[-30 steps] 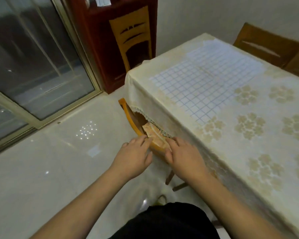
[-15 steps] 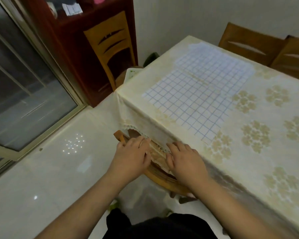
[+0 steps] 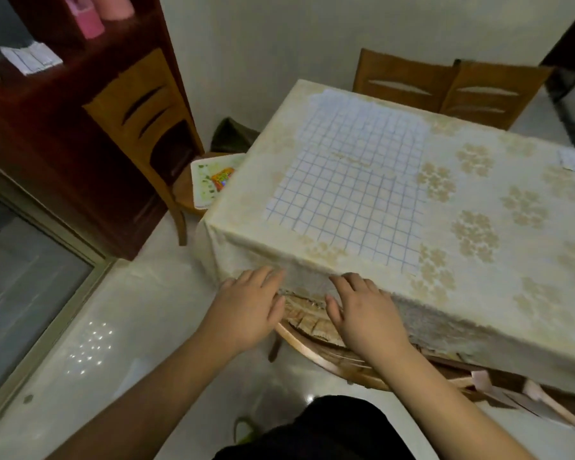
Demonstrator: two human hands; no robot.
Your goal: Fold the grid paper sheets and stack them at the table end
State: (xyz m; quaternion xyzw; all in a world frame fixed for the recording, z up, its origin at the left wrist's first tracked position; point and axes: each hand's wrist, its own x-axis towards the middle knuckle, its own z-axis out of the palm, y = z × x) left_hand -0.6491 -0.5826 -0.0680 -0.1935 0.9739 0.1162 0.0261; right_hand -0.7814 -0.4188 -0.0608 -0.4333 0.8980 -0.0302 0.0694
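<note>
Grid paper sheet (image 3: 352,180) lies flat on the bench (image 3: 512,260), near its end corner. Left hand (image 3: 246,307) and right hand (image 3: 362,313) rest below the bench edge on the chair back (image 3: 312,343), fingers extended and apparently holding nothing, though the cloth fringe blurs the contact.

Home dining room, clothed table (image 3: 528,313), wooden chairs (image 3: 405,83), cabinet (image 3: 63,154)

Bare forearms, no sleeves visible; black garment (image 3: 316,429) at lower frame edge.
</note>
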